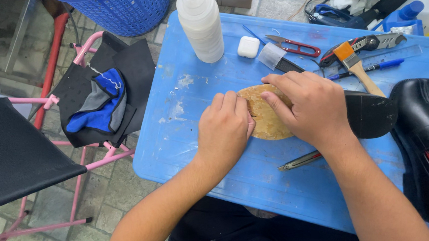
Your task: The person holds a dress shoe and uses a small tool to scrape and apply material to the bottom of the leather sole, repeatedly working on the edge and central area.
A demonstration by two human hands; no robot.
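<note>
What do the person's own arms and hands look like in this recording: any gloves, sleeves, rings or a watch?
Both arms are bare from the frame's edge to the wrist, with no sleeves showing. The left hand and right hand wear no gloves. No ring, watch or bracelet shows on either. The nails that show are short and plain.

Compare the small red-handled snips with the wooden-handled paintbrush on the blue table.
The red-handled snips are metal with thin red loops; the wooden-handled paintbrush has a pale wood handle and an orange band near the bristles. The snips are shorter and lie nearly level in the picture; the paintbrush is longer and runs diagonally. Both rest untouched on the blue table, beyond the hands.
</note>
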